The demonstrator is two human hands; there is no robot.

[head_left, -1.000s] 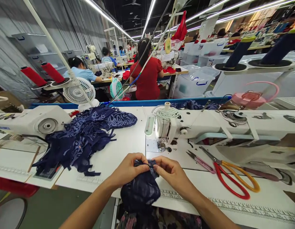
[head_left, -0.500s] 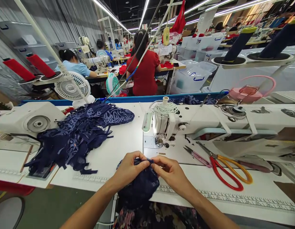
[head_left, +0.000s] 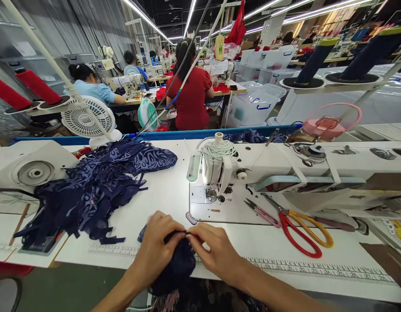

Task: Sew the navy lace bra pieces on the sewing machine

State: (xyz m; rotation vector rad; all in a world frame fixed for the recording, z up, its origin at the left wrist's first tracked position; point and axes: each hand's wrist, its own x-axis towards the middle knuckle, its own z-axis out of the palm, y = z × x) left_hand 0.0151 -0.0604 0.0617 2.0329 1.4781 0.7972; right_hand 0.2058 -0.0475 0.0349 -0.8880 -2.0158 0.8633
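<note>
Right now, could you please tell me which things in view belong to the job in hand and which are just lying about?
Seem to belong:
cloth, pinched by left hand and right hand
pile of similar cloth
lit sewing machine, probably

Apparently just about, untouched:
scissors
snips
white fan

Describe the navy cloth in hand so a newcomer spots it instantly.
Find the white sewing machine on the right of the table. In front of its needle end, the left hand and right hand sit close together. The navy cloth is bunched and pinched by both, unlike the navy pile lying untouched at left.
</note>
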